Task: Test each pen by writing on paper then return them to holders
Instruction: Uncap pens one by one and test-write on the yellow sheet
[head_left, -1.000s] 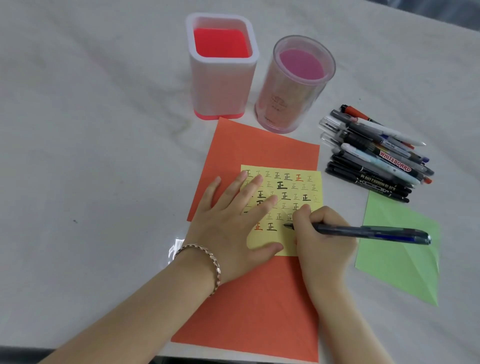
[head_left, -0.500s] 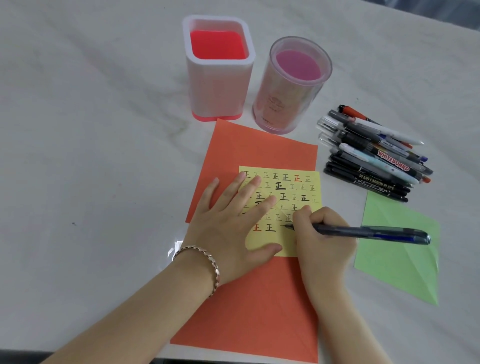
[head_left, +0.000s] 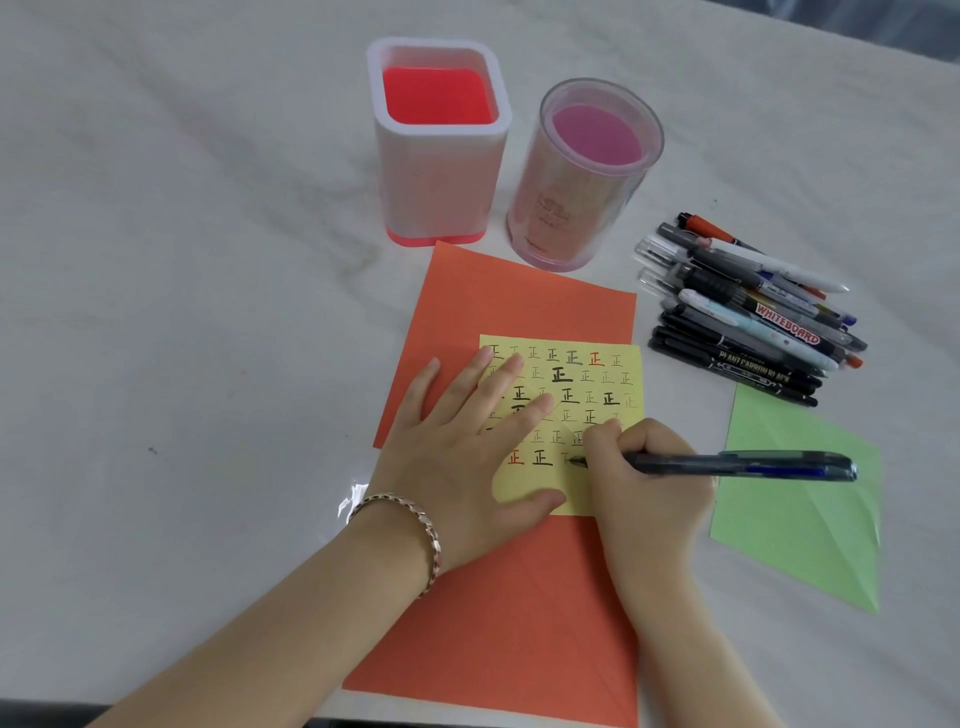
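1. Pen (head_left: 737, 464), dark blue, lies almost level at centre right of the frame. The right hand (head_left: 649, 488) pinches it near the tip with fingers curled round the barrel. Its rear end reaches out to the right over a green sheet (head_left: 800, 530).
2. The left hand (head_left: 457, 457), just left of the pen tip, lies flat with fingers straight and spread. It grips nothing and presses down on a yellow paper (head_left: 602, 387). A bracelet (head_left: 415, 525) circles its wrist.
3. The pen tip touches the yellow paper in its lowest written row, between the two hands, just right of a red mark and a black one. Rows of small characters fill the paper above.
4. The yellow paper rests on an orange sheet (head_left: 519, 613), which runs from the bottom edge up to the centre.
5. A pile of pens (head_left: 748, 312) lies at the right, beyond the green sheet and well apart from both hands.
6. Farthest, at upper centre, a round pink holder (head_left: 576, 208) and a square holder (head_left: 436, 171) stand upright side by side on the pale table (head_left: 182, 338).
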